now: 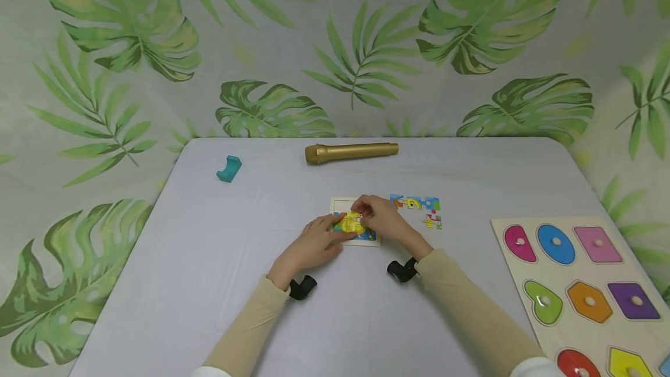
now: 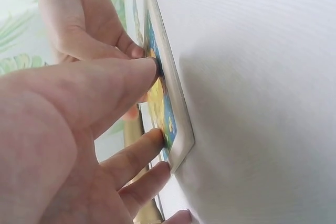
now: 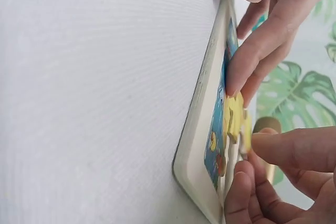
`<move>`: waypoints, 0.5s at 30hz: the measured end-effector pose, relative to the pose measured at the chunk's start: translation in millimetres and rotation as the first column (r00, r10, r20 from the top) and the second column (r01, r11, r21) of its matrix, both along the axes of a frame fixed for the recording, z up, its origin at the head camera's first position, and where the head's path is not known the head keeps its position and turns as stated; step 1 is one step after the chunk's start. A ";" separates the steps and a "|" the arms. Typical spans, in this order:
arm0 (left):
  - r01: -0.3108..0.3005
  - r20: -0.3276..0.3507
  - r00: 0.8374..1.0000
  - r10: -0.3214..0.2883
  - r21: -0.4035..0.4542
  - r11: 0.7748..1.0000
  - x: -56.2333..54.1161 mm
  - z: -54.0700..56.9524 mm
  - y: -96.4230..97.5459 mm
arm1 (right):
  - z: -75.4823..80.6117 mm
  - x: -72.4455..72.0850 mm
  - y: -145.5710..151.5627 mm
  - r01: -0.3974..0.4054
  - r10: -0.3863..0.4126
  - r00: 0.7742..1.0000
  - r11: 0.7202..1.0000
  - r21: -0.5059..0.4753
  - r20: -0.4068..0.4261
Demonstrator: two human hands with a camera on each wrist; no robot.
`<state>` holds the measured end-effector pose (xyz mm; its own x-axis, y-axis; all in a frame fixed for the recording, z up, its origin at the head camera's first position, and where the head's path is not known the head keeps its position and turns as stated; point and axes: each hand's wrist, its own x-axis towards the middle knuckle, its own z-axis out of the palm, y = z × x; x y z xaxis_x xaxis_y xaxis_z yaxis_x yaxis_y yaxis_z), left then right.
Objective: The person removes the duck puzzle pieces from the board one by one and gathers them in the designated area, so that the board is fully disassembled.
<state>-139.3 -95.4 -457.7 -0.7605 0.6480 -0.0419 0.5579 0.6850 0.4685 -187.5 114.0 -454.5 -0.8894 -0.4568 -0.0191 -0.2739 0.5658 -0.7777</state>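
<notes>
A small jigsaw puzzle in a pale wooden tray (image 1: 366, 243) lies mid-table, its assembled part showing blue and yellow. My left hand (image 1: 314, 243) rests on it from the left, thumb (image 2: 142, 72) and fingers extended against the picture. From the right, my right hand (image 1: 386, 217) pinches a yellow puzzle piece (image 3: 247, 132) between thumb and fingertips. This piece stands slightly above the yellow pieces (image 3: 232, 116) in the tray. Part of the tray's upper area shows bare wood; the hands hide some of the picture.
Several loose puzzle pieces (image 1: 413, 202) lie right of the tray, with more pieces (image 1: 433, 220) below them. A gold microphone (image 1: 350, 152) lies at the back, a teal curved block (image 1: 229, 169) at back left. A knobbed shape board (image 1: 555, 272) occupies the right front.
</notes>
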 end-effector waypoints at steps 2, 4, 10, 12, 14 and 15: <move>-0.006 0.008 1.000 0.006 -0.002 1.000 0.5 1.2 0.2 | -0.4 -0.2 -1.0 0.005 -0.005 1.000 1.000 -0.011 -0.008; -0.007 0.007 1.000 0.007 -0.002 1.000 0.8 2.0 0.5 | -1.6 -0.7 -1.4 0.005 -0.006 1.000 1.000 -0.018 -0.028; -0.004 0.003 1.000 0.004 0.008 1.000 0.7 1.0 0.8 | -6.5 -2.7 -1.9 0.017 -0.017 0.998 1.000 -0.003 -0.054; -0.004 0.003 1.000 0.004 0.011 1.000 0.6 0.5 0.9 | -6.5 -2.8 -2.1 0.020 -0.020 0.998 1.000 0.004 -0.053; -0.006 0.005 1.000 0.006 0.012 1.000 0.5 0.0 0.9 | -6.3 -2.8 -2.6 0.019 -0.018 0.998 1.000 0.012 -0.053; -0.006 0.004 1.000 0.006 0.014 1.000 0.5 -0.1 0.9 | -6.4 -2.9 -2.6 0.017 -0.016 0.999 1.000 0.015 -0.052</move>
<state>-138.9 -94.5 -457.8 -0.7641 0.6441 -0.0358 0.5520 0.6814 0.4806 -190.5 111.4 -460.8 -0.8966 -0.4423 0.0202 -0.3044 0.5826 -0.7536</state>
